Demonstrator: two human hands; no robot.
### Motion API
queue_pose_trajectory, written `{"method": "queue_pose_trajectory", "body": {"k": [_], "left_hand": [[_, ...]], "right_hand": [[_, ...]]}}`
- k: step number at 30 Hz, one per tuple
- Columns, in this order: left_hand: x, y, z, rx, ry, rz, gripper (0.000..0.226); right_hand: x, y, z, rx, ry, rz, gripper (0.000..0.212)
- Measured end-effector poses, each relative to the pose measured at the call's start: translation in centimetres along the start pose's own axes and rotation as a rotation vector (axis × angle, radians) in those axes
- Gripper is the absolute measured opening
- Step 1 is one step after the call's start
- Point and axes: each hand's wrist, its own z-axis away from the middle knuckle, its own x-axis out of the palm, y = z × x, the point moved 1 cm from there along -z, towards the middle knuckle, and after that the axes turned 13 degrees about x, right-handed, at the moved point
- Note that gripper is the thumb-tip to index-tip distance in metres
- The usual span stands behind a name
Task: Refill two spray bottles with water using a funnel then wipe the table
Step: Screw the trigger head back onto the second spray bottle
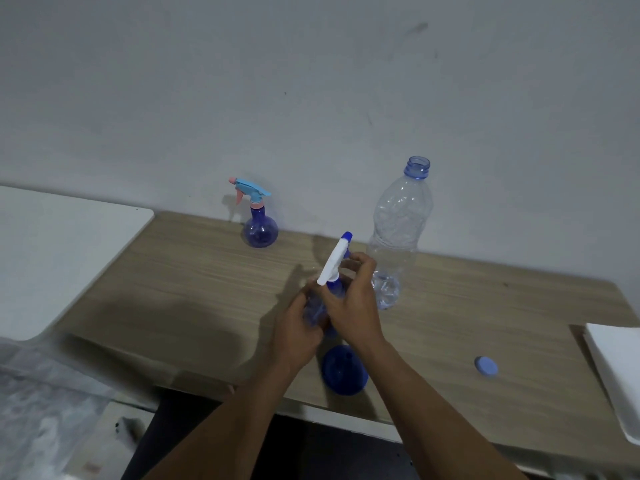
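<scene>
Left hand (298, 327): wrapped round the near sprayer (334, 263), mid-table (173, 289).
Right hand (349, 299): curled on its white head; on or off cannot be told.
Funnel (343, 370): laid aside at the front edge.
Water bottle (398, 230): uncapped, nearly drained.
Far sprayer (259, 226): head fitted, by the wall.
Left: wiping judged unstarted; cloth (616, 368) folded at right.

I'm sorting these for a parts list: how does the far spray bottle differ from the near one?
The far spray bottle has a light-blue and pink trigger head; the near spray bottle has a white one with a blue nozzle. The far spray bottle stands upright on the table by the wall, untouched; the near spray bottle is tilted, its body in the left hand, the right hand at its neck. Both have blue see-through bodies.
</scene>
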Motion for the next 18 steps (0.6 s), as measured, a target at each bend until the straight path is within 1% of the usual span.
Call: {"method": "queue_pose_trajectory", "body": {"k": [2,4,6,8,9,10,12,13,15,16,17,18], "left_hand": [[-0.3,-0.1,0.2,0.026,0.022,-0.070,0.029],[-0.8,0.3,0.3,-0.003,0.048,-0.066,0.019],[-1.4,1.0,0.2,-0.032,0.056,-0.054,0.017],[-2.6,2.0,0.0,-0.017,0.042,-0.058,0.016],[-3.6,2.6,0.0,0.018,0.036,-0.098,0.017],[-4.7,3.2,0.1,0.048,0.022,-0.150,0.023],[-7.5,4.3,0.4,0.054,0.027,-0.210,0.041],[-9.1,4.6,0.6,0.060,0.056,-0.233,0.043],[-12.4,4.8,0.9,0.121,0.108,-0.339,0.041],[-14.0,4.7,1.1,0.130,0.097,-0.395,0.043],[-15.6,4.6,1.3,0.111,0.067,-0.451,0.047],[-17.0,4.4,1.5,0.078,0.032,-0.509,0.050]], "right_hand": [[0.3,-0.4,-0.5,-0.024,-0.056,0.010,0.067],[0.7,-0.7,-1.2,-0.041,-0.114,0.037,0.060],[1.2,-1.4,-1.7,-0.027,-0.151,0.046,0.057],[1.8,-2.6,-1.8,-0.028,-0.131,0.059,0.062],[2.1,-3.4,-1.8,-0.050,-0.110,0.070,0.062],[2.4,-4.1,-1.8,-0.079,-0.090,0.077,0.060],[2.8,-6.2,-1.6,-0.131,-0.070,0.087,0.050],[3.0,-7.0,-1.4,-0.166,-0.081,0.089,0.040],[3.4,-8.4,-0.9,-0.234,-0.112,0.084,0.010],[3.7,-8.9,-0.5,-0.239,-0.118,0.095,0.005],[4.0,-9.3,0.0,-0.215,-0.134,0.114,0.003],[4.3,-9.5,0.7,-0.161,-0.153,0.137,0.010]]}}
